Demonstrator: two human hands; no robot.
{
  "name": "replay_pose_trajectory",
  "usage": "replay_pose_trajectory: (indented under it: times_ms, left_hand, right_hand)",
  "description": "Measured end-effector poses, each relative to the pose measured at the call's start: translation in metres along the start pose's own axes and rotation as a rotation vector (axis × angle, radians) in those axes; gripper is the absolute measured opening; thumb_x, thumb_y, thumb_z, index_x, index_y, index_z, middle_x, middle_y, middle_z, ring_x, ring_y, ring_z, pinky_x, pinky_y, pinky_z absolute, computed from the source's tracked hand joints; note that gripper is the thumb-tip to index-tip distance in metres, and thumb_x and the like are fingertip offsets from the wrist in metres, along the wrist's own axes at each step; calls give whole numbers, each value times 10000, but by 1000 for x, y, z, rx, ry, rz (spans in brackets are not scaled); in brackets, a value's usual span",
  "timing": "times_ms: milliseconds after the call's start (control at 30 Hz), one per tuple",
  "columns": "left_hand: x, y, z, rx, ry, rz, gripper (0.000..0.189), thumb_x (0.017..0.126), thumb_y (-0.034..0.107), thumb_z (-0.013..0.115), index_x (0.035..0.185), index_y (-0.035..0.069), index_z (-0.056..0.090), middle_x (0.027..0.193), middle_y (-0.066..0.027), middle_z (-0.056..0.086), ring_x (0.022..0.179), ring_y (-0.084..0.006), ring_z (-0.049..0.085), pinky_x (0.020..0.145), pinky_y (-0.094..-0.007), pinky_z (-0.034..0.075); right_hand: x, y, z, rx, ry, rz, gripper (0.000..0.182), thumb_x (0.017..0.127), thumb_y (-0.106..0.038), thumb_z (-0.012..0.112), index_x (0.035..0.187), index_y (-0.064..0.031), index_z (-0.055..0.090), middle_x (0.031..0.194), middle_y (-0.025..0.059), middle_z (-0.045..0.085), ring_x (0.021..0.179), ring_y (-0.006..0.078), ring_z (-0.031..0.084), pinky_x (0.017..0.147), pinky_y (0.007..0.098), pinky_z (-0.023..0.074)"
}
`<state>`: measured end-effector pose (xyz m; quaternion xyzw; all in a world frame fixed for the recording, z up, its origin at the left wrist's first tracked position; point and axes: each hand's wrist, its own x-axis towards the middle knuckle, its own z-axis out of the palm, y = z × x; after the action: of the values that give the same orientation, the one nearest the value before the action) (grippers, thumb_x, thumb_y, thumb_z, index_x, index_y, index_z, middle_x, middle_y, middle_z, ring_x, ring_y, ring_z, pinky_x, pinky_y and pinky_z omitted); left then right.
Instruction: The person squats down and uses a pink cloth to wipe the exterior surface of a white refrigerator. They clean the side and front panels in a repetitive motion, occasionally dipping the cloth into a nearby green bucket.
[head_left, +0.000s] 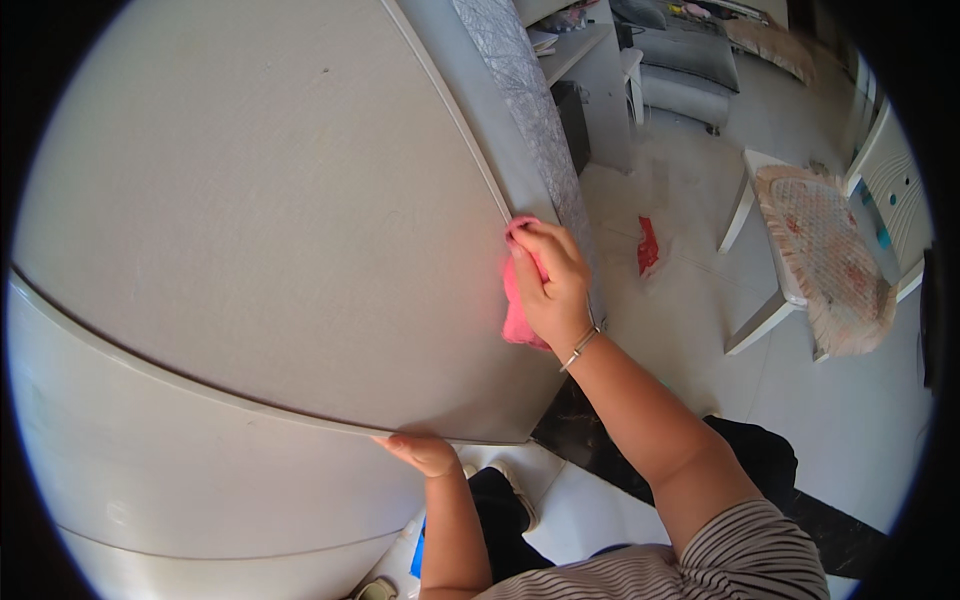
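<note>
A large pale grey panel (285, 225), which looks like the side of a cabinet or refrigerator, fills the left and middle of the view. My right hand (555, 281) grips a pink cloth (519, 315) at the panel's right edge, pinching part of it over the rim while the rest hangs against the surface. A thin bracelet (580, 349) circles the right wrist. Lower down, my left hand (420, 452) rests at the panel's bottom edge, beside the glossy curved white surface (225, 472). Its fingers are partly hidden by the edge, and no object shows in it.
A white plastic chair (761, 319) with a frilled seat cushion (821, 247) stands at the right. Red plastic packaging (646, 247) lies on the tiled floor. Behind are shelves (577, 52) and a grey sofa (686, 64). A dark stone strip (592, 435) crosses the floor near my feet.
</note>
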<state>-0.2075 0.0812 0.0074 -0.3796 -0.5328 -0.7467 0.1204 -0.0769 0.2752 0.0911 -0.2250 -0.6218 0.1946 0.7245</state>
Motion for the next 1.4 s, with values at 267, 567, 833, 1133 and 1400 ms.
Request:
replay_pose_trajectory:
  times_ms: [267,567,833,1133,1400]
  left_hand:
    - [3,1,2,34,17,15,806,978,638,298,1426,-32,316,1426,-176,385,1290,-285,405,1060,-419,347]
    - [-16,51,-30,357,-50,-109,421,983,273,531,1287,-10,458,1281,-110,467,1130,-198,465,924,-334,392]
    - [-69,139,33,-438,-622,-586,608,954,315,569,1435,32,329,1378,-115,467,1287,-239,446,1031,-372,397]
    - [-64,122,28,-1080,-502,-1438,432,1002,340,421,1284,26,512,1143,-153,617,1086,-338,600,954,-470,488]
    - [-107,108,39,-891,-559,-1721,460,991,406,430,1202,21,569,1085,-156,633,930,-265,613,847,-388,527]
  right_hand:
    - [8,-6,-43,943,-169,974,168,952,-97,561,1073,-24,652,969,27,650,828,113,614,738,260,504]
    - [0,-52,-82,1195,-353,1082,372,963,-134,465,1302,11,512,1177,77,600,1043,144,577,912,276,457]
    - [-45,-93,-102,798,-731,883,485,954,-128,507,1402,39,421,1396,115,487,1313,177,424,1085,301,331]
    - [-51,-100,-167,670,-561,1013,370,978,-207,548,1299,-24,528,1235,97,605,1076,180,603,903,305,466]
    - [-97,-76,-190,593,-530,1344,298,944,-305,624,1077,-38,622,938,24,636,855,90,591,750,248,478]
